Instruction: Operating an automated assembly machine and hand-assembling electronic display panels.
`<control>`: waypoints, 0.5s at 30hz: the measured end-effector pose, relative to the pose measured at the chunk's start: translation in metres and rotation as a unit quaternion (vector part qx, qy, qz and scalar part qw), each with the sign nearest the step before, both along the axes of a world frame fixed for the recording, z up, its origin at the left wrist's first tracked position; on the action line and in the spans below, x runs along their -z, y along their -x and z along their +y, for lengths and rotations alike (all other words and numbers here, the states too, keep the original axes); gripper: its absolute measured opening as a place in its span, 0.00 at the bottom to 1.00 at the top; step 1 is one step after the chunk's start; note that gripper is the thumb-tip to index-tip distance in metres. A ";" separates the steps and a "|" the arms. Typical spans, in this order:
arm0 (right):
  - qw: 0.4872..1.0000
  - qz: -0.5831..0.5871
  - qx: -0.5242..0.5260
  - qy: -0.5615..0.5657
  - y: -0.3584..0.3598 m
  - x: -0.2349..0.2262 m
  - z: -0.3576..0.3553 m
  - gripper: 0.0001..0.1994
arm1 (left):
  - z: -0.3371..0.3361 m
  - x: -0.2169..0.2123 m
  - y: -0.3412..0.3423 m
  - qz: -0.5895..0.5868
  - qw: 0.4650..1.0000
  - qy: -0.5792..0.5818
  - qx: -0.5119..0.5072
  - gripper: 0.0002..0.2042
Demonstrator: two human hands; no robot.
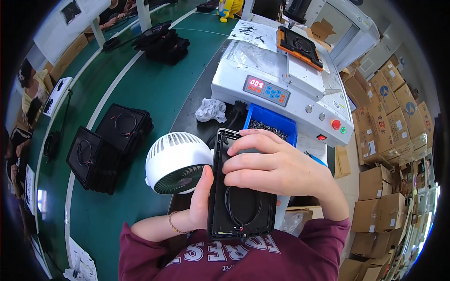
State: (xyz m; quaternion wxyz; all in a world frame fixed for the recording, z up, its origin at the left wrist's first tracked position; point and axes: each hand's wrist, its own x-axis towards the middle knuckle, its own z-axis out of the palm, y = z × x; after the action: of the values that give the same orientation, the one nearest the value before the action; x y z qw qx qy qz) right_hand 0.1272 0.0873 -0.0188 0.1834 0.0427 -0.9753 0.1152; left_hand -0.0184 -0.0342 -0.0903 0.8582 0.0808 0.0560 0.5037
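Note:
A rectangular black plastic housing (219, 206) is held upright in front of my chest, a thin black wire (228, 208) coiled inside its lower half. My left hand (200, 201) grips it from the left, thumb along the side edge and fingers behind. Across the upper half lies my right hand (276, 164), its fingers bent into the recess; its thumb is hidden. Just left of the housing stands a round white fan (178, 150). Behind the right hand, a blue bin (291, 130) holds many small dark parts.
Black housings with coiled wires are stacked (110, 140) on the green conveyor (154, 98), more at the far end (164, 44). A white machine (225, 77) ahead carries another housing on an orange fixture (316, 64). Crumpled paper (211, 110) lies beside it. Cartons (389, 98) line the right.

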 end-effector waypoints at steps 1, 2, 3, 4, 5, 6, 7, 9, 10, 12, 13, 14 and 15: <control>1.000 -0.008 -0.014 -0.022 0.001 -0.002 0.000 0.13 | 0.000 0.001 -0.001 0.000 1.000 0.003 -0.001 0.36; 0.999 0.000 -0.014 -0.031 0.002 -0.004 -0.002 0.14 | 0.000 0.001 -0.001 -0.005 1.000 -0.015 -0.006 0.36; 0.999 -0.001 -0.015 -0.029 0.002 -0.007 -0.003 0.14 | 0.000 0.000 -0.001 -0.011 0.999 -0.033 -0.011 0.35; 0.999 -0.022 -0.016 -0.029 0.001 -0.012 -0.003 0.14 | 0.002 -0.004 0.001 -0.028 1.000 0.008 0.002 0.35; 0.998 -0.044 -0.017 -0.030 0.000 -0.017 -0.004 0.15 | 0.003 -0.002 0.004 -0.030 1.000 0.008 0.001 0.35; 0.998 -0.058 -0.014 0.005 -0.007 -0.027 -0.005 0.15 | 0.005 -0.001 0.004 0.043 0.998 -0.045 -0.003 0.35; 0.998 -0.054 -0.013 0.007 -0.012 -0.030 -0.005 0.15 | 0.006 -0.001 0.003 0.115 0.988 -0.099 -0.007 0.36; 0.989 -0.062 0.007 0.135 -0.017 -0.033 -0.008 0.15 | 0.005 -0.007 0.001 0.127 0.988 -0.086 -0.002 0.36; 0.989 -0.063 0.007 0.136 -0.017 -0.034 -0.010 0.15 | 0.004 -0.008 0.002 0.137 0.988 -0.075 0.001 0.38; 0.977 -0.067 0.032 0.200 -0.017 -0.036 -0.010 0.15 | 0.003 -0.008 0.006 0.152 0.984 -0.093 -0.012 0.38; 0.977 -0.067 0.028 0.200 -0.018 -0.040 -0.011 0.15 | 0.002 -0.009 0.008 0.167 0.979 -0.111 -0.025 0.38; 0.972 -0.080 0.050 0.215 -0.020 -0.048 -0.013 0.15 | 0.003 -0.013 0.010 0.210 0.970 -0.117 -0.046 0.41; 0.966 -0.094 0.074 0.229 -0.023 -0.056 -0.015 0.15 | 0.003 -0.013 0.011 0.191 0.972 -0.115 -0.077 0.42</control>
State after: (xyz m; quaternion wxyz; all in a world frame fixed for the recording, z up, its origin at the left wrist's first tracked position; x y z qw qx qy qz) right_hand 0.1505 0.0723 0.0375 0.1043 -0.0836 -0.9362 0.3250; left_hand -0.0294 -0.0315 -0.0774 0.7757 0.2687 0.1665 0.5463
